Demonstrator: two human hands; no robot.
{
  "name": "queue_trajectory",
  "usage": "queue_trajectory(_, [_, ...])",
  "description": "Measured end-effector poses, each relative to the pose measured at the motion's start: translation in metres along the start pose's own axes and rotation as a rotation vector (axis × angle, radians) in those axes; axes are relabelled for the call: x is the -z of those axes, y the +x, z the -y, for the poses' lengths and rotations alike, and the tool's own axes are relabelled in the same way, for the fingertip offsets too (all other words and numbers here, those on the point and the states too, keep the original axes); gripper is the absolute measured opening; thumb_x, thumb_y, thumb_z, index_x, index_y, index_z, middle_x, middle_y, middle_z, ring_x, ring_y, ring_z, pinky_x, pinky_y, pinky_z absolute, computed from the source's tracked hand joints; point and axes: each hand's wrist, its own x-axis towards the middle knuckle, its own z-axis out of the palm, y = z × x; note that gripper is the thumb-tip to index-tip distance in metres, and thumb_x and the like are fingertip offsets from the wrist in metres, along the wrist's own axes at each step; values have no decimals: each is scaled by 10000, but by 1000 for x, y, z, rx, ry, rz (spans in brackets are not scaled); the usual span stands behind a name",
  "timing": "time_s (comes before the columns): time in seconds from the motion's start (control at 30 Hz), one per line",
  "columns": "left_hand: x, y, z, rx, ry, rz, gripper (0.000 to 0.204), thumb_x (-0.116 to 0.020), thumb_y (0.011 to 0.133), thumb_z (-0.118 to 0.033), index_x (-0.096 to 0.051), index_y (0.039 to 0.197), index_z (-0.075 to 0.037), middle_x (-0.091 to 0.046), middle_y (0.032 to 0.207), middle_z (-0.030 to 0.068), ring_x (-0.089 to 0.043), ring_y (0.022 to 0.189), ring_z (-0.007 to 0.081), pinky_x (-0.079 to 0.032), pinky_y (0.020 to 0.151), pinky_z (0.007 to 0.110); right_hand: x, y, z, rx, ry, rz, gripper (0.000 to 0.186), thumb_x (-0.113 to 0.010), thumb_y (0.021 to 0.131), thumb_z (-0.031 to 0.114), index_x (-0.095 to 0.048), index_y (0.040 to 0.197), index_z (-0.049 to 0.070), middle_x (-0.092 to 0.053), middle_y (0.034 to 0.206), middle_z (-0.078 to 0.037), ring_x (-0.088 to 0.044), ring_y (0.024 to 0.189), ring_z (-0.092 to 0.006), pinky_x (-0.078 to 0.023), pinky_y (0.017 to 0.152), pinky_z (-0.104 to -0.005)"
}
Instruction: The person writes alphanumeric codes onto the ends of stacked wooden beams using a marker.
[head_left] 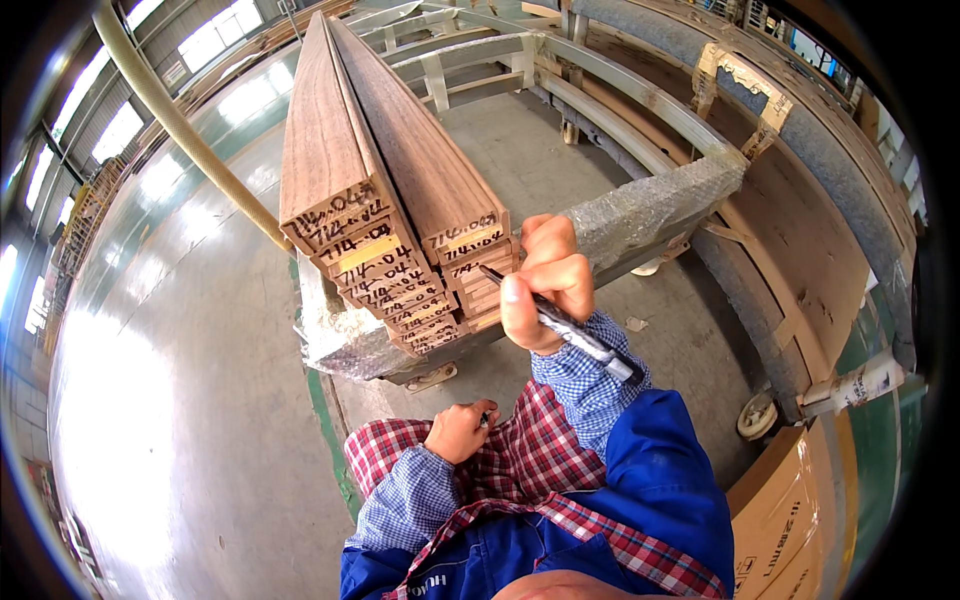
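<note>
My right hand point(548, 285) is closed round a black-and-white marker pen point(590, 345). Its tip meets the end face of a board in the right-hand stack of wooden boards point(415, 140), partway through a handwritten mark. Beside it stands the left-hand stack of wooden boards point(325, 145), and black handwriting covers most of its end faces. My left hand point(460, 432) rests closed over my lap, with a small dark piece point(487, 418) between the fingers; its kind is too small to make out.
The boards lie on a metal frame cart point(650, 215) padded with bubble wrap and standing on casters. A pale upright pole point(190, 130) rises at the left. More racks with cardboard-covered sides point(800, 240) curve along the right, above a cardboard box point(785, 510).
</note>
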Motion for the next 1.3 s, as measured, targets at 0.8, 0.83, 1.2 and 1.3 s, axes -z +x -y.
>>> queue_trajectory(0.8, [-2,1,2,-3,23,8,214,-601,914,-285,-664,1042,-125,-654,734,196,-651,699,377,-533,653,448,-3,-2,-1,-78,93,-100,196,-639,816,35,-450,852,71,-463,731,-32,-394,694,-170,-413,634,-341])
queue_trajectory(0.83, [-3,1,2,-6,24,3,215,-600,914,-286,-664,1040,-124,-655,736,197,-652,702,378,-533,654,449,-3,-2,-1,-80,89,-97,198,-641,812,33,-451,852,71,-465,732,-32,-395,695,-171,-412,633,-342])
queue_trajectory(1.2, [0,1,-1,6,26,17,217,-601,911,-285,-662,1031,-116,-651,724,201,-651,700,380,-531,646,452,-1,-9,-4,-121,109,-135,199,-619,848,68,-421,871,74,-449,725,-29,-401,716,-175,-436,697,-370])
queue_trajectory(1.3, [-1,2,-1,-3,11,12,218,-600,911,-285,-662,1031,-114,-650,727,209,-651,704,384,-531,650,455,1,-7,-1,-112,79,-100,198,-611,859,71,-413,865,76,-444,720,-27,-392,717,-171,-439,705,-372])
